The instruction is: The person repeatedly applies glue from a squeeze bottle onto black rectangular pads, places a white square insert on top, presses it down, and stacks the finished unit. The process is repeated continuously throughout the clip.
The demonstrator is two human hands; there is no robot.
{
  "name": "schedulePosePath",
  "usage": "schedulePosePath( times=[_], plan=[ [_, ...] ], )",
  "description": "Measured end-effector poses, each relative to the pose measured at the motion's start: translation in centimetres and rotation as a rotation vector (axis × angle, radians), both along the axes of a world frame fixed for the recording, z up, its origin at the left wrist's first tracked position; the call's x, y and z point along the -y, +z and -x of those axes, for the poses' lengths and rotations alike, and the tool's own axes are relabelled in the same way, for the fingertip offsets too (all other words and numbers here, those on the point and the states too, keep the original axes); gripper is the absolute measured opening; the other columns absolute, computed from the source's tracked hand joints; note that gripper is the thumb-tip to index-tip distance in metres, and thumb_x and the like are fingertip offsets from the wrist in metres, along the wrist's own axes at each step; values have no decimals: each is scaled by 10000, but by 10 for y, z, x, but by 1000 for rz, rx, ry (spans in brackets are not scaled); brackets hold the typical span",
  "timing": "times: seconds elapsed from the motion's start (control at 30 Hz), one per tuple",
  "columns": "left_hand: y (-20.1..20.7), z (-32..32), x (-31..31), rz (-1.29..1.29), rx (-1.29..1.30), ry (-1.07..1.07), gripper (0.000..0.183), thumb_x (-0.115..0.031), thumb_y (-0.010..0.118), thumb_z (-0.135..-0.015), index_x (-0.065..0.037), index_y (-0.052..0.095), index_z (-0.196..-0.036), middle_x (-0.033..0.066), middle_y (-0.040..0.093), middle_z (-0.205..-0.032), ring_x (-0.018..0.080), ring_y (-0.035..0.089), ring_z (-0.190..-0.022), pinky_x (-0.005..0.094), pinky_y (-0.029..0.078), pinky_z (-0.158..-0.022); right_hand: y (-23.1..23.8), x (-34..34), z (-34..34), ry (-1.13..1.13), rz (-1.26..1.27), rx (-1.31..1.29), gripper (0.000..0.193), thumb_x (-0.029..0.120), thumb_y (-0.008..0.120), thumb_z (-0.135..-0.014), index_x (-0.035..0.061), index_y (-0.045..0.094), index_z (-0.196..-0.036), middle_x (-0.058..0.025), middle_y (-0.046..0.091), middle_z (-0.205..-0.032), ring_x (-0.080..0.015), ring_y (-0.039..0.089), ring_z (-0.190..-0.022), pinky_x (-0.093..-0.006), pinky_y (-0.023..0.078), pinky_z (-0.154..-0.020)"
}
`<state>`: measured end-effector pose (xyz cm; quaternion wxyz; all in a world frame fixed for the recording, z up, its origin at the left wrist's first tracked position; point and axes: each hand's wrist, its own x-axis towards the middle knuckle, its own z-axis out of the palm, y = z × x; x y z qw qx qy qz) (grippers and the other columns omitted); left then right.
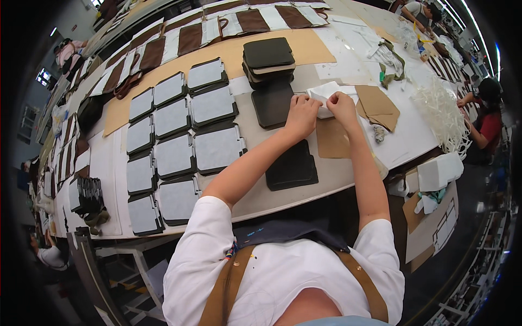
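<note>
Both hands meet over a white, thin, sheet-like piece (324,91) at the middle of the table. My left hand (303,115) is closed on its near left edge with curled fingers. Pinched at the right edge of the same piece is my right hand (342,107). Just left of my left hand lies a dark flat panel (266,107), and a tall stack of dark panels (268,53) stands behind it. A brown card (333,142) lies between my forearms. More dark panels (292,169) rest near the front edge, partly behind my left forearm.
Rows of dark panels with pale grey faces (173,120) cover the left side. Brown card pieces (378,107), a small wrapped lump (379,133) and a heap of white strips (441,115) are at the right. Brown and white pieces (253,20) line the back. A co-worker (485,122) is far right.
</note>
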<state>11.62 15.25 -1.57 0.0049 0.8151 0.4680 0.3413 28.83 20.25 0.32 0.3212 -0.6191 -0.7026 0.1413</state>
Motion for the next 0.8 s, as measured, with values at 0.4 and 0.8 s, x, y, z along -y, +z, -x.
schedulePosePath(
  times=[0.4,0.8],
  plan=[
    [-8,-4,1,-46,-134,31,344,-12,633,-793,-106,706,-1116,52,643,-1180,292,526,-1190,479,319,-1081,0,-13,-14,24,222,-126,171,167,726,-803,37,770,-905,-132,743,-788,-252,726,-750,-353,559,-731],
    [-5,-4,1,-37,-138,27,311,-8,611,-804,-100,708,-1084,54,649,-1154,301,535,-1167,497,310,-1084,14,-1,-12,-22,84,123,173,211,760,-813,49,754,-874,-136,731,-783,-305,717,-777,-409,553,-718]
  ],
)
